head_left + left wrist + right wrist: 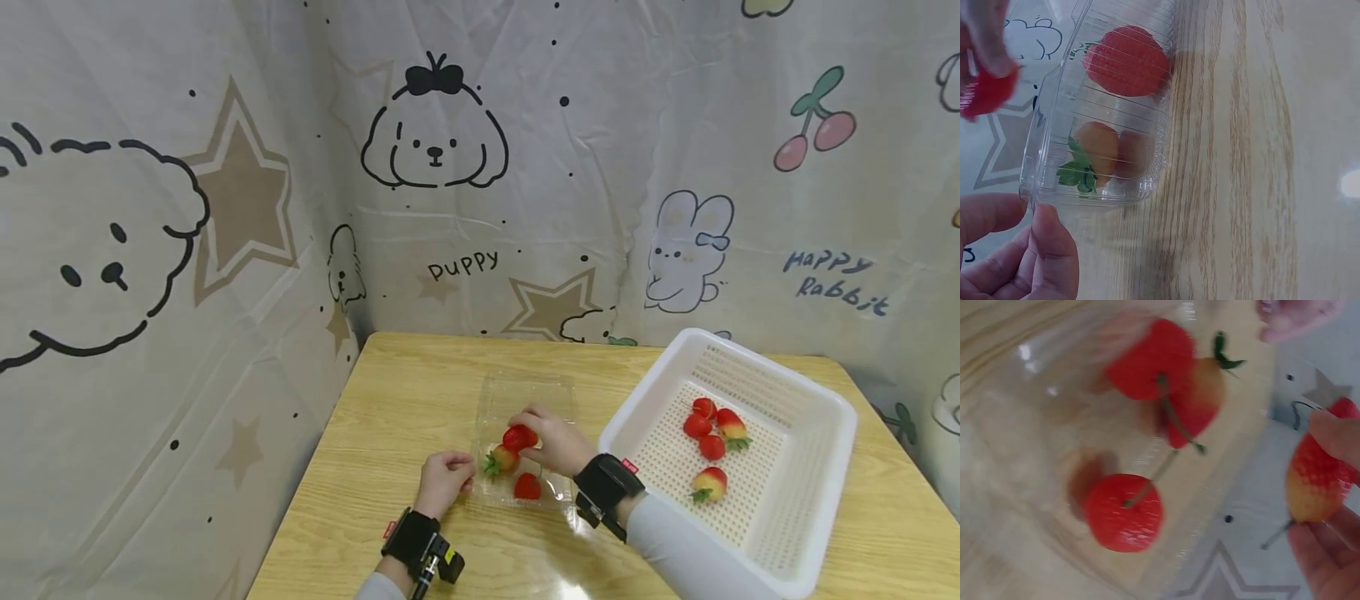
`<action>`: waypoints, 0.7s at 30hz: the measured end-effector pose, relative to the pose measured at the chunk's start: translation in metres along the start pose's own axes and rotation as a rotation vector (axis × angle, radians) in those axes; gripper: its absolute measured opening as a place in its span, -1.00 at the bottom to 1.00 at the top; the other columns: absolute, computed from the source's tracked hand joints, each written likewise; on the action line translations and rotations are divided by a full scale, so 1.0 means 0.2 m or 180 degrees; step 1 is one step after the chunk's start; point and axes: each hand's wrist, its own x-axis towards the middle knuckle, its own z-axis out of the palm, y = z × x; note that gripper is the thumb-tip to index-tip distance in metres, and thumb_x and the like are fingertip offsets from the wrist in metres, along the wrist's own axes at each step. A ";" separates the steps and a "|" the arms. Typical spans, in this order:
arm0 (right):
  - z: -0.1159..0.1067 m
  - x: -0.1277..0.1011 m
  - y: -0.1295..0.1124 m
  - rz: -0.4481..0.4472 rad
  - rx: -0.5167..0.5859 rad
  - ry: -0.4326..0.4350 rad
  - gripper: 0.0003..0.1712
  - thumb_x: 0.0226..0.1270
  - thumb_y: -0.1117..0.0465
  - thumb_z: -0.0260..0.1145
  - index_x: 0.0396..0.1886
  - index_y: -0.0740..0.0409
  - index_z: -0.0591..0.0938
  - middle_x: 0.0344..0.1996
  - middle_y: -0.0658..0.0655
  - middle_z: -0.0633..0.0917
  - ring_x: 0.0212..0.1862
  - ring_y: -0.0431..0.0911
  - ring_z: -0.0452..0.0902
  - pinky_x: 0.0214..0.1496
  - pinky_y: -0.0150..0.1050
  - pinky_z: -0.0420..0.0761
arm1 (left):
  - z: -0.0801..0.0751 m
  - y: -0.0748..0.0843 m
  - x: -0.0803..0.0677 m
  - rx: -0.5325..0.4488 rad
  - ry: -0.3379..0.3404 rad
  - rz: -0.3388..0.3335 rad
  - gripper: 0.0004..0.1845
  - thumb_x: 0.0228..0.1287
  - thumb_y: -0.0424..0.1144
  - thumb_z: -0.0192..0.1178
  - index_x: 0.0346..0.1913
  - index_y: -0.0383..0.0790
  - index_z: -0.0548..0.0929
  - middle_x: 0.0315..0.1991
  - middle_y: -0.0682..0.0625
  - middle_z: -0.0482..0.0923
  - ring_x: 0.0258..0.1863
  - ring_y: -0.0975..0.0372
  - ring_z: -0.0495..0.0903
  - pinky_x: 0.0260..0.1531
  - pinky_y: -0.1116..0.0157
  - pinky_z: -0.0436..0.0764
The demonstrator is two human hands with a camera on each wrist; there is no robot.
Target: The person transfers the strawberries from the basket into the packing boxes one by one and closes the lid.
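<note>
A clear plastic container (525,400) lies open on the wooden table (405,392). My left hand (459,482) pinches its left rim, and the thumb and fingers (1054,250) show at the container's corner (1041,187) in the left wrist view. My right hand (534,437) pinches a red strawberry (520,435) just above the container; its fingers (1335,434) hold that berry (1313,481) by its top. Two strawberries lie inside: a yellowish one (501,458) (1100,153) and a red one (527,486) (1127,60).
A white perforated basket (795,500) stands to the right of the container with several strawberries (711,446) in it. Cartoon-printed cloth (450,208) hangs behind and along the left side of the table.
</note>
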 end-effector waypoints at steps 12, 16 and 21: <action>0.10 -0.03 0.07 0.0209 -0.0215 -0.0797 -0.58 -0.15 0.35 0.50 -0.19 0.24 0.60 -0.29 0.14 0.56 -0.22 0.00 0.51 -0.18 -0.24 0.57 | 0.00 0.00 0.00 -0.0010 0.0003 0.0041 -0.81 0.10 -0.47 0.19 -0.26 -0.59 0.59 -0.52 -0.13 0.58 -0.63 0.28 0.53 -0.56 0.27 0.63; 0.10 -0.03 0.09 0.0335 -0.0227 -0.1018 -0.58 -0.13 0.38 0.47 -0.18 0.25 0.58 -0.29 0.14 0.56 -0.23 0.02 0.53 -0.18 -0.21 0.56 | 0.01 -0.01 0.00 -0.0025 0.0019 0.0050 -0.81 0.09 -0.48 0.19 -0.26 -0.60 0.59 -0.52 -0.14 0.59 -0.65 0.30 0.52 -0.57 0.27 0.63; 0.11 -0.02 0.11 0.0392 -0.0449 -0.1136 -0.59 -0.19 0.35 0.48 -0.22 0.19 0.60 -0.34 0.09 0.58 -0.28 -0.03 0.53 -0.24 -0.27 0.54 | 0.01 -0.01 0.00 -0.0025 0.0040 0.0047 -0.81 0.08 -0.48 0.19 -0.26 -0.60 0.58 -0.53 -0.12 0.59 -0.66 0.33 0.50 -0.60 0.32 0.61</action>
